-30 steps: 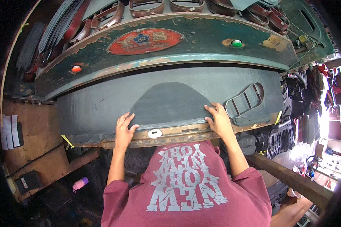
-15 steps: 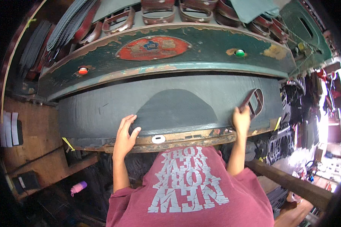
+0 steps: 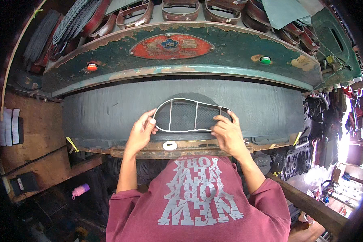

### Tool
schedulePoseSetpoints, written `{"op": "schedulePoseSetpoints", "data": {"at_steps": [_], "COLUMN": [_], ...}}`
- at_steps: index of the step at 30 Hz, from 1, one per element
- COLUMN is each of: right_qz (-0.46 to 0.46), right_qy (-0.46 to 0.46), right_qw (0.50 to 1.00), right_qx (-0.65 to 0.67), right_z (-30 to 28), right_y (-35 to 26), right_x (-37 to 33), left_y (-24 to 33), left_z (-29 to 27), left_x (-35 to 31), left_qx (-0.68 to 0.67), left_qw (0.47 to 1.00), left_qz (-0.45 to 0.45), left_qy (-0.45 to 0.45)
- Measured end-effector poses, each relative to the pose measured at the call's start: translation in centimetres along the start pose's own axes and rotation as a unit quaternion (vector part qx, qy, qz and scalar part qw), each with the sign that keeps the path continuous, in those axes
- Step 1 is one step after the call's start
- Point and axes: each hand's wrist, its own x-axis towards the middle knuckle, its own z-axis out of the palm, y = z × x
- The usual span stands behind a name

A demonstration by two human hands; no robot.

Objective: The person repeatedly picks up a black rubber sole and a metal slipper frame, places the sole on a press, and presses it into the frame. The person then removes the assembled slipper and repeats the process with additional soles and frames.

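Note:
A sole-shaped metal cutting die (image 3: pixel 196 115) with thin crossbars lies over a dark textured sheet piece (image 3: pixel 183 116) on the grey work surface (image 3: pixel 109 107). The rounded top of the sheet shows beyond the die's far edge. At the die's wide left end, my left hand (image 3: pixel 140 131) closes its fingers and thumb on the rim. My right hand (image 3: pixel 232 136) grips the narrower right end, its fingers bent over the rim and near the last crossbar.
Behind the surface runs a worn green machine beam (image 3: pixel 230 50) with an orange-red button (image 3: pixel 92 67) and a green button (image 3: pixel 265 60). More red-sided dies (image 3: pixel 180 11) line its top. A wooden board (image 3: pixel 36 129) stands left; a pink bottle (image 3: pixel 80 191) sits lower left.
My right hand has carried the die from the right side onto the dark sheet and turned it lengthwise. My left hand has moved slightly right and taken hold of its left end.

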Motion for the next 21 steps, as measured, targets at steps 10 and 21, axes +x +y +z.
{"op": "schedulePoseSetpoints", "data": {"at_steps": [10,21], "right_qz": [-0.049,0.227], "right_qy": [-0.068,0.032], "right_qw": [0.996,0.970], "right_qx": [-0.006,0.075], "right_z": [4.4,4.6], "right_y": [3.1,7.7], "right_x": [1.2,-3.3], "left_y": [-4.3,-5.2], "left_z": [-0.2,-3.0], "left_x": [0.8,3.0], "left_qx": [0.216,0.339], "left_qw": [0.975,0.935], "left_qz": [-0.024,0.094], "left_qy": [0.041,-0.052]}}
